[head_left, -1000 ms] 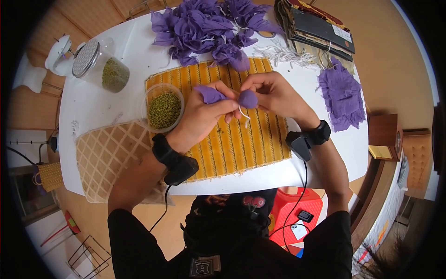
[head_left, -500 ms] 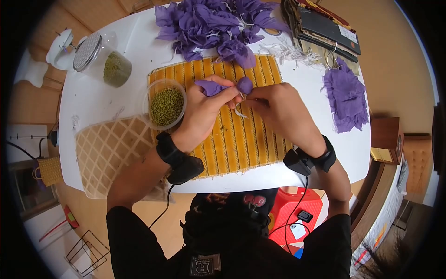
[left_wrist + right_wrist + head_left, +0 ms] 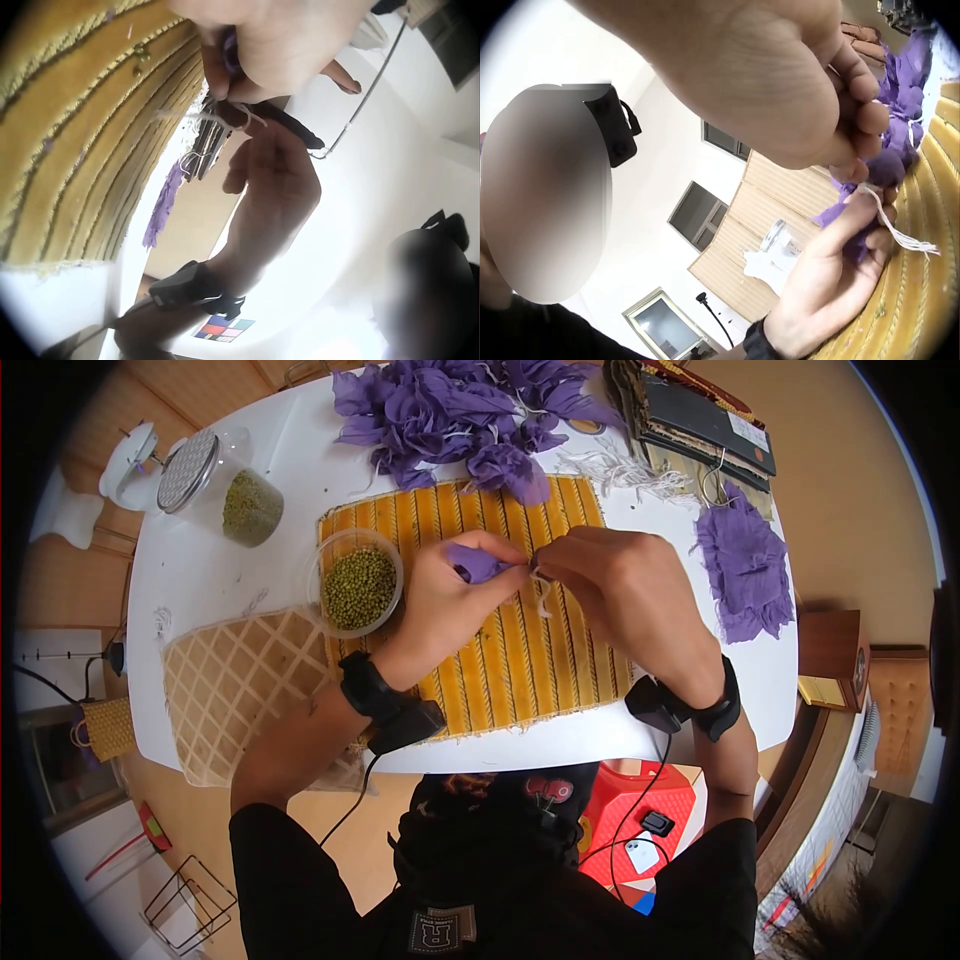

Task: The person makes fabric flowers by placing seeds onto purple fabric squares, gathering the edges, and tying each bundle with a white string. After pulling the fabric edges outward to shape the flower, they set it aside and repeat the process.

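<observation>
My left hand grips a piece of purple cloth, pinching it between thumb and fingers. In the right wrist view the cloth bulges into a round bundle just beyond the left thumb. A white string circles the bundle's neck, and its tail hangs over the mat. Close against the left fingertips, my right hand has its fingers curled and pinches the string at the neck; its back hides most of the bundle in the head view. Under both hands lies a yellow striped mat.
A tub of green beans stands left of the left hand. Behind it is a clear jar of green powder. Purple cloths heap at the back, white strings beside them. Another purple cloth lies right; a beige patterned cloth, left.
The right hand has moved from beside the purple bundle round over it to the string at its neck. The bundle, visible earlier, is now hidden in the head view. The left hand keeps its grip.
</observation>
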A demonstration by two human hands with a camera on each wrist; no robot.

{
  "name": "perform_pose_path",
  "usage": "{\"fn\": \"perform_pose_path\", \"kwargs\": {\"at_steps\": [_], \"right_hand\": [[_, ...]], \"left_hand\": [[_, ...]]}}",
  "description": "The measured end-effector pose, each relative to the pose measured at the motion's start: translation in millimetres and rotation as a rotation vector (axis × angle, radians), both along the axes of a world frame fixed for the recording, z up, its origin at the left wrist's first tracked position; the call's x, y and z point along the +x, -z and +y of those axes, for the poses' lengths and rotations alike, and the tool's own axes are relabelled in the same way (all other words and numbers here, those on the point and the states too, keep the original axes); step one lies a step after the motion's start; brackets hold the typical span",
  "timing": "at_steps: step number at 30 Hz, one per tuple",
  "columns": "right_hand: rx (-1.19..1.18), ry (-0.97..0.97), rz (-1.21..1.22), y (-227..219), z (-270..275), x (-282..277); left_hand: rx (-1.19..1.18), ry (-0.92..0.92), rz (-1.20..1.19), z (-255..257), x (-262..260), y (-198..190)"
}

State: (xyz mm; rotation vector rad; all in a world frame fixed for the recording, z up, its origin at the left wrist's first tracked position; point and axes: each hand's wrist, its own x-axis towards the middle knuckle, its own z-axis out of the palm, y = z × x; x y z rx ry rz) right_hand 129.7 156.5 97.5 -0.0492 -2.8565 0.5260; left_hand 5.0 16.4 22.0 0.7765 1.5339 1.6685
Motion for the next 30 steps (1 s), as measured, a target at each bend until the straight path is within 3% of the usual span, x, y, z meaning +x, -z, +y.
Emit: {"fn": "perform_pose_path", "kwargs": {"at_steps": [3, 12, 15, 17, 20, 28, 30], "right_hand": [[-0.019, -0.029, 0.046, 2, 5, -3], [-0.098, 0.003, 0.123, 23, 18, -14], [-0.206, -0.026, 0.15, 33, 26, -19], [-0.451, -0.021, 0.044, 37, 29, -21], [-0.57, 0.005, -0.051, 43, 35, -21], [-0.542, 0.026, -0.121, 36, 27, -20], [-0.52, 0.021, -0.139, 36, 26, -20]], "left_hand": [[0.098, -0.006, 0.211, 2, 4, 4], [0.141, 0.088, 0.184, -1, 4, 1], [0.144, 0.067, 0.164, -3, 3, 0], [0.155, 0.054, 0.153, -3, 2, 0], [0.166, 0.018, 0.111, -1, 3, -1], [0.041, -0.018, 0.084, -1, 3, -5], [0.164, -0.014, 0.241, 1, 1, -1]]}}
